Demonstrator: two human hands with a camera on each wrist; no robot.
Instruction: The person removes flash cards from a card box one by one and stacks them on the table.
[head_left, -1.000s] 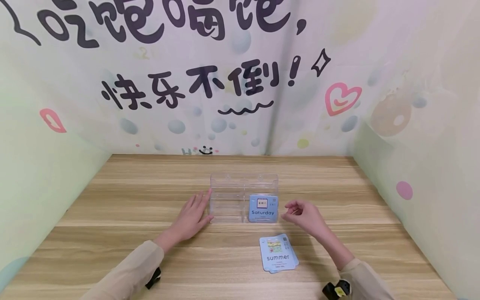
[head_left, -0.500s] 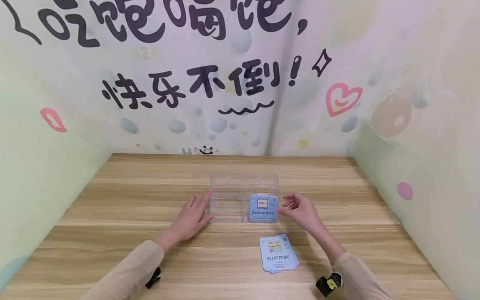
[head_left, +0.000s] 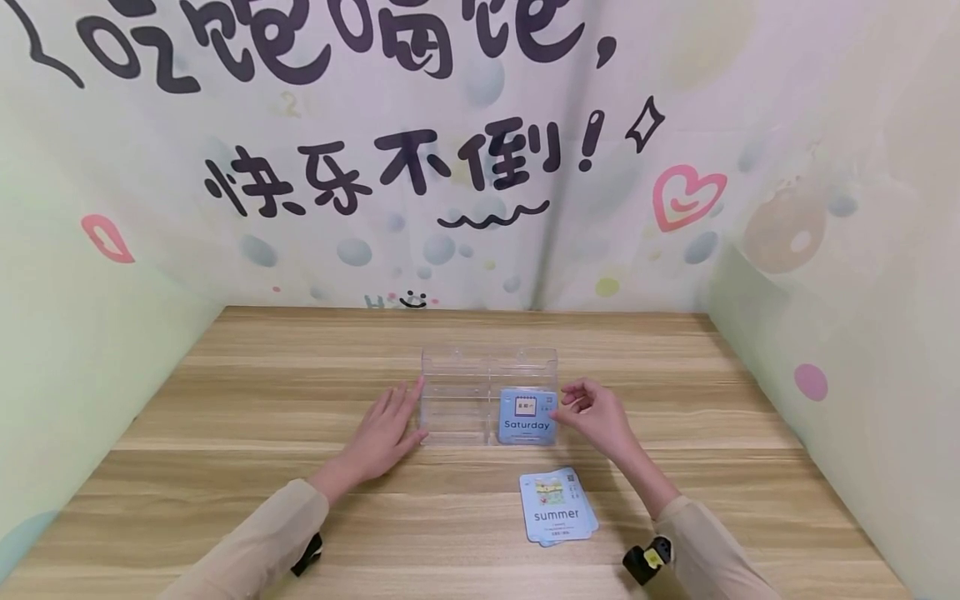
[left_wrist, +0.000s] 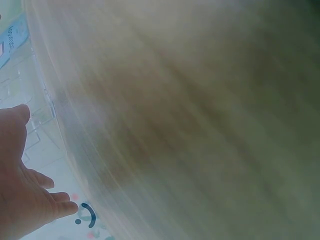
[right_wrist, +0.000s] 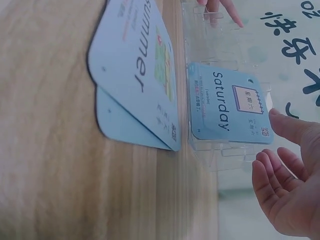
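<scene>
A clear plastic card holder with two side-by-side columns stands on the table. Light blue "Saturday" cards fill its lower right pocket. My left hand lies with fingers extended against the holder's left side. At the other side is my right hand, its thumb right at the corner of the front "Saturday" card, near the printed code. The fingers of that hand are loosely bent beside the holder, with a gap between them and the thumb. Nearer to me lies a small pile of blue "summer" cards, slightly fanned.
The wood-grain table ends at a printed fabric backdrop with large black characters. Pale side walls close in left and right. Each wrist carries a small black camera.
My right hand has moved left, from beside the holder until its thumb overlaps the "Saturday" card's right edge. The left hand, the holder and the "summer" pile have stayed put.
</scene>
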